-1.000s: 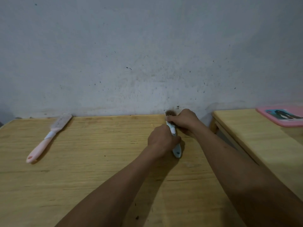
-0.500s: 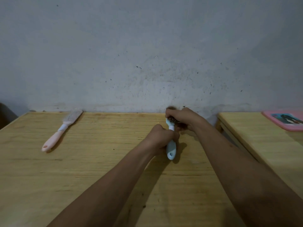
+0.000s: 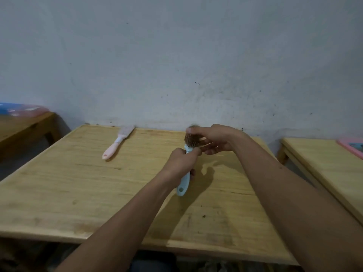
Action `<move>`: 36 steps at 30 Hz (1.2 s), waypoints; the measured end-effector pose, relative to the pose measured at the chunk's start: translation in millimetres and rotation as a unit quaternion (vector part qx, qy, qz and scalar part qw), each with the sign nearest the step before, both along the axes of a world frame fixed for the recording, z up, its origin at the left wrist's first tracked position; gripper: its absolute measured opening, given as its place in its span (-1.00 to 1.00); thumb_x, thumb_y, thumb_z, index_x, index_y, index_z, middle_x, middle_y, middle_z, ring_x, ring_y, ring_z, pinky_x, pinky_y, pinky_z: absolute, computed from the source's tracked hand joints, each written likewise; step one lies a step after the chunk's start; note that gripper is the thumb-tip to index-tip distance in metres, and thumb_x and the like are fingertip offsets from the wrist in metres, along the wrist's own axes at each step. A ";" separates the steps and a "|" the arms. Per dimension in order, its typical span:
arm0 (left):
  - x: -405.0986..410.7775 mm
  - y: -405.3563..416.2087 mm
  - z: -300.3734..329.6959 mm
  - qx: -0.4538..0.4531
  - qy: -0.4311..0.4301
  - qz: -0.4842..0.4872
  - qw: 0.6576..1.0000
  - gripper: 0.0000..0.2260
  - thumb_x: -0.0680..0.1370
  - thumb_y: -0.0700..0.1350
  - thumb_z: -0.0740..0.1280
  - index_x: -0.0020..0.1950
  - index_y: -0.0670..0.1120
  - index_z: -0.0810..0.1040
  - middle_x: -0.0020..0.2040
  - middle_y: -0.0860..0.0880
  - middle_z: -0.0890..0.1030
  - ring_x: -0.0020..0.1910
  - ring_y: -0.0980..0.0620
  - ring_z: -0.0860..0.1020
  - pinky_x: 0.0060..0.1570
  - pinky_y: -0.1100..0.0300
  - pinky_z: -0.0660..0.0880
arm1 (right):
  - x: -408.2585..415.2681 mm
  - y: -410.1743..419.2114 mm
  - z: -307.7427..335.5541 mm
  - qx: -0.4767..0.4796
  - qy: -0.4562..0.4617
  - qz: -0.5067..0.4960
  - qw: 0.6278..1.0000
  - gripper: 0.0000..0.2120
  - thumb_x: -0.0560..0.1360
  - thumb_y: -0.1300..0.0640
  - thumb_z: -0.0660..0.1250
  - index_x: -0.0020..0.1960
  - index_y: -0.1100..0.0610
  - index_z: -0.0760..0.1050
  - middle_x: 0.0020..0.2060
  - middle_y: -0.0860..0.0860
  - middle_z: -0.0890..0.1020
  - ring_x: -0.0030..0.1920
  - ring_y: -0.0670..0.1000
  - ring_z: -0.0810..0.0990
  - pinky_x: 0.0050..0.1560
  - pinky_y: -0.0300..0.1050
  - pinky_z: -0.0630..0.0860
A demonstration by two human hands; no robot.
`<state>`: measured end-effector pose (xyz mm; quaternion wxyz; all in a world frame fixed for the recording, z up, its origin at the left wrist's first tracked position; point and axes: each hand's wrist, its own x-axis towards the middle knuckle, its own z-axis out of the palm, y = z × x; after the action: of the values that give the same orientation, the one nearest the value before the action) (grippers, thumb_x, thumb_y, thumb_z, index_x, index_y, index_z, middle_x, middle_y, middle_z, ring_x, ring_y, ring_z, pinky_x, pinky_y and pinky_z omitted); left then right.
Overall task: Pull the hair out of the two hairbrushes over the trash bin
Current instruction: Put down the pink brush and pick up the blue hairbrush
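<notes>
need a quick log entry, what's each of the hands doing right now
Left hand: closed around the handle of the light blue hairbrush.
Right hand: fingers pinching at the hair on the brush head.

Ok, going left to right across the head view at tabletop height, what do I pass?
Blue-and-pink plastic item on the left side table → pink-handled hairbrush → light-blue-handled hairbrush clogged with brown hair → right hand → pink tray on the right table.

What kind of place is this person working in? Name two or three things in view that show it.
Probably a plain room at home: low wooden tables stand against a bare, scuffed wall, and the only things out are a pink hairbrush and a blue hairbrush.
</notes>
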<state>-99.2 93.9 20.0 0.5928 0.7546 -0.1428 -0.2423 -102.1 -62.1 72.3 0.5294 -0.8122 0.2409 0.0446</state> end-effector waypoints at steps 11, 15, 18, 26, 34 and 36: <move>-8.0 110.4 -1.5 0.008 -0.079 0.137 0.987 -0.59 0.59 0.21 0.29 -0.16 -0.12 0.36 -0.26 -0.14 0.50 -0.53 -0.07 0.49 -0.50 0.17 0.42 | 26.2 92.5 3.7 0.028 -0.038 0.088 0.995 -0.56 0.62 -0.14 0.35 0.23 0.24 0.61 -0.04 0.08 0.73 -0.22 0.03 0.69 -0.26 -0.12 0.62; -12.6 146.4 -9.1 0.016 -0.093 0.175 0.980 -0.59 0.58 0.21 0.32 -0.10 -0.14 0.41 -0.31 -0.13 0.52 -0.52 -0.08 0.49 -0.50 0.16 0.41 | 35.1 123.9 -1.4 0.034 -0.038 0.131 0.990 -0.60 0.63 -0.08 0.37 0.23 0.25 0.61 -0.06 0.08 0.73 -0.23 0.03 0.69 -0.28 -0.13 0.62; -17.3 173.8 -14.3 0.021 -0.102 0.213 0.971 -0.54 0.57 0.21 0.34 -0.06 -0.23 0.49 -0.36 -0.11 0.51 -0.55 -0.07 0.48 -0.52 0.18 0.39 | 41.9 149.4 -4.6 0.030 -0.033 0.171 0.984 -0.62 0.61 -0.08 0.39 0.21 0.23 0.62 -0.05 0.08 0.72 -0.24 0.02 0.69 -0.29 -0.14 0.62; -40.8 255.4 -13.8 0.071 -0.113 0.325 0.936 -0.54 0.58 0.23 0.31 0.07 -0.19 0.54 -0.36 -0.09 0.56 -0.55 -0.01 0.49 -0.54 0.17 0.40 | 62.5 239.3 -3.2 0.028 -0.026 0.309 0.950 -0.69 0.56 -0.07 0.46 0.01 0.20 0.63 -0.14 0.06 0.69 -0.23 0.00 0.65 -0.25 -0.18 0.61; -80.9 340.1 -17.7 0.142 -0.120 0.432 0.883 -0.59 0.58 0.25 0.32 -0.02 -0.11 0.56 -0.45 -0.05 0.58 -0.62 0.08 0.48 -0.57 0.21 0.41 | 69.5 349.3 -5.5 0.010 -0.026 0.428 0.903 -0.68 0.53 -0.05 0.50 0.01 0.24 0.70 -0.22 0.04 0.72 -0.24 -0.03 0.66 -0.18 -0.18 0.62; -91.2 358.4 -21.8 0.142 -0.109 0.456 0.872 -0.59 0.58 0.25 0.32 -0.04 -0.12 0.56 -0.44 -0.04 0.57 -0.61 0.08 0.48 -0.57 0.21 0.40 | 66.3 375.0 -10.3 0.016 -0.028 0.448 0.893 -0.65 0.54 -0.03 0.50 0.07 0.28 0.70 -0.23 0.04 0.72 -0.27 -0.04 0.66 -0.20 -0.19 0.62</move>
<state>-190.4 452.3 -1.8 0.5049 0.8334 0.1893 0.1211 -35.7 312.9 62.0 0.4727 -0.8263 -0.1646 0.2582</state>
